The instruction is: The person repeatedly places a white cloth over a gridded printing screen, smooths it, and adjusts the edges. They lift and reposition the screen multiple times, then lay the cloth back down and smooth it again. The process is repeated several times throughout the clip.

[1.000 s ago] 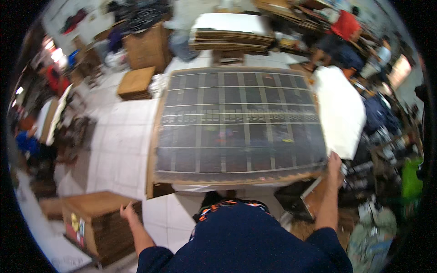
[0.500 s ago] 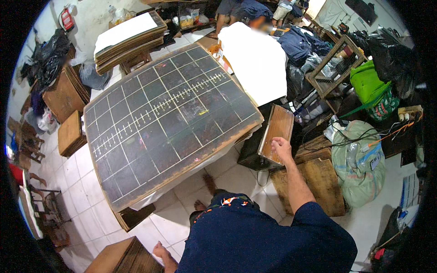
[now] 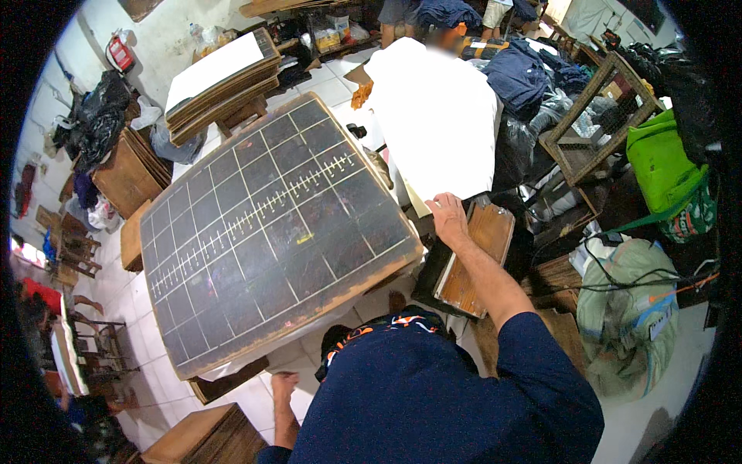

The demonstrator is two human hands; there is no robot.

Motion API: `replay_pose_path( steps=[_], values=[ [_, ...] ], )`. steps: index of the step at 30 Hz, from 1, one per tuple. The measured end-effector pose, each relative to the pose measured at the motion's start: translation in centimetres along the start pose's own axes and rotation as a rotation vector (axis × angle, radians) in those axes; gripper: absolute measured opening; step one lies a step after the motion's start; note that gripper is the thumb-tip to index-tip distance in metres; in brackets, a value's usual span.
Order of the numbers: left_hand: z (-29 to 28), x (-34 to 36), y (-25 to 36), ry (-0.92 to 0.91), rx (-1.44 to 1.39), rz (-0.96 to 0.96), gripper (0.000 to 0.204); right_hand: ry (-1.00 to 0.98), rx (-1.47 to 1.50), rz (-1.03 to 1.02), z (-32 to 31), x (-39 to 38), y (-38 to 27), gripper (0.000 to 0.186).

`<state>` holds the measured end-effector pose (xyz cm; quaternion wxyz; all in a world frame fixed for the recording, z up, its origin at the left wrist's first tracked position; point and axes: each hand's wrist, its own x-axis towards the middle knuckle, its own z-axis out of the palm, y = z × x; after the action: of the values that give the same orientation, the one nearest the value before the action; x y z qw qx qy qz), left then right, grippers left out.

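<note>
My right hand (image 3: 449, 219) reaches forward to the near end of a large white sheet (image 3: 440, 124), its bent fingers closed over that edge. Just beneath the wrist lies a long wooden board (image 3: 478, 259) on top of a dark box-like stand. Low beside my body, my left hand (image 3: 284, 382) hangs near the front edge of a dark table (image 3: 270, 232) marked with a pale grid and a ruled scale. The left fingers look loosely curled, with nothing visible in them.
Stacked boards stand at the back left (image 3: 224, 85) and front left (image 3: 205, 437). On the right are a wooden mesh frame (image 3: 599, 116), a green bag (image 3: 668, 158), a pale sack (image 3: 626, 309) and loose cables. Dark cloth (image 3: 518, 73) and people are at the back.
My right hand has moved from above the wooden board forward and left onto the white sheet's edge. The left hand has risen slightly, and the whole view has shifted.
</note>
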<state>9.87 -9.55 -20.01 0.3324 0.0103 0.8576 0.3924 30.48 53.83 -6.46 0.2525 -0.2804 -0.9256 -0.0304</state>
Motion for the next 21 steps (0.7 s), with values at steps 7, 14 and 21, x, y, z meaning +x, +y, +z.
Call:
replay_pose_path(
  steps=[7,14,21],
  values=[
    [2.6,-7.0,29.7,-0.462,0.598,0.392,0.023,-0.052,0.384,0.092,0.7,2.7,4.6,0.004],
    [6.7,-6.4,46.6,-0.536,0.559,0.569,0.024,-0.160,0.619,0.329,0.8,3.3,5.0,0.023],
    [12.2,-5.0,50.8,-0.534,0.467,0.684,0.023,-0.118,0.630,0.320,0.6,3.6,5.0,0.020]
  ],
)
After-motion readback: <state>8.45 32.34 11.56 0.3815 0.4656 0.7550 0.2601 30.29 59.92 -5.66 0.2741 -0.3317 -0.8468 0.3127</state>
